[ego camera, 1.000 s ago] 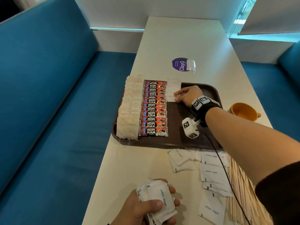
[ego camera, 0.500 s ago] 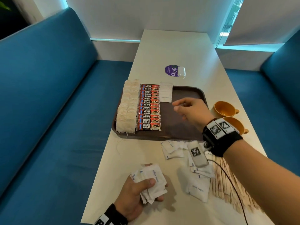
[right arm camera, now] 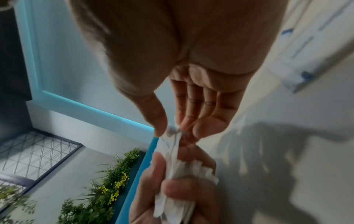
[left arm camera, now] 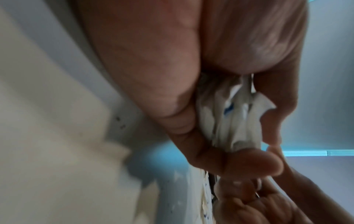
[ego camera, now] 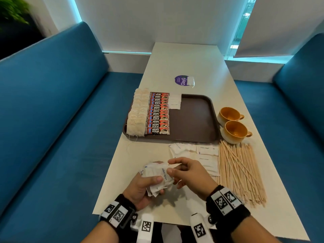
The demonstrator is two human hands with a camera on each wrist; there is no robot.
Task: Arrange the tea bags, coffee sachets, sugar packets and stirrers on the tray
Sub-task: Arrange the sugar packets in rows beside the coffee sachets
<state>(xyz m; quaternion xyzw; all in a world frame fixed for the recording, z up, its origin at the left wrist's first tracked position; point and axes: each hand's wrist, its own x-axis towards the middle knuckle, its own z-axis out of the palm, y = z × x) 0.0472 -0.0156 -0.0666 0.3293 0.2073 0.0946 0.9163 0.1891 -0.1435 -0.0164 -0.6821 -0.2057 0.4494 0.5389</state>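
A brown tray (ego camera: 196, 120) holds a column of tea bags (ego camera: 138, 113), a column of red coffee sachets (ego camera: 158, 114) and a few white sugar packets (ego camera: 174, 101) at its far end. Near the table's front edge my left hand (ego camera: 149, 183) grips a bundle of sugar packets (ego camera: 156, 174), also seen in the left wrist view (left arm camera: 235, 119). My right hand (ego camera: 175, 167) meets it from the right. Its thumb and fingers pinch the top edge of one sugar packet (right arm camera: 172, 133) in the bundle. Loose sugar packets (ego camera: 205, 155) and wooden stirrers (ego camera: 240, 172) lie on the table.
Two orange cups (ego camera: 233, 125) stand right of the tray. A purple sticker (ego camera: 182, 80) lies on the white table beyond it. Blue bench seats (ego camera: 61, 137) run along both sides. The right half of the tray is bare.
My right hand left a sugar packet on the tray, drew back toward me and now pinches a packet in the left hand's bundle. The left hand kept its grip.
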